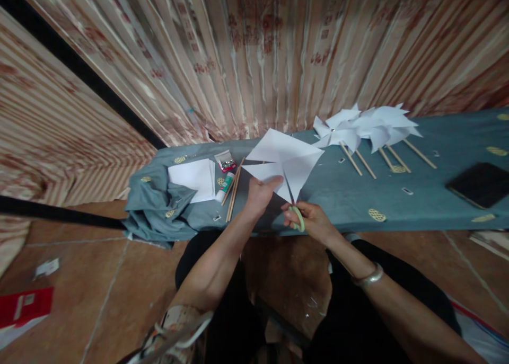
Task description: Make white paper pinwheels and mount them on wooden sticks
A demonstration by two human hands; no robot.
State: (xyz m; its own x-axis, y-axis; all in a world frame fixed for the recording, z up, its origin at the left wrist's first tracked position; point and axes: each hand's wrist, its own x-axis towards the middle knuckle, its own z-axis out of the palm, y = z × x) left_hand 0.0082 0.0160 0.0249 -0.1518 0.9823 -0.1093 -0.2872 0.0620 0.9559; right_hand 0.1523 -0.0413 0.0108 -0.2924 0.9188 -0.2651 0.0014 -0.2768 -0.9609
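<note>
Fingers of the right hand, at the centre of my frame and a little below, are curled around the pale green handles of the scissors. The left hand pinches the white sheet, thumb flat on top; I can't see the fingers underneath. That sheet sits mid-frame, raised over the blue-green cloth, with one slit running in from its left edge and another from its lower corner. The scissors point up at that lower corner, but their blades are too small for me to tell how far apart they stand.

Left of centre I have a stack of white paper, a red box of small shiny pieces, a glue stick and loose wooden sticks just beside it. Toward the upper right, white paper pinwheels lie bunched together, their sticks angled down to the right. A dark flat object lies at the far right, and a patterned curtain fills the top.
</note>
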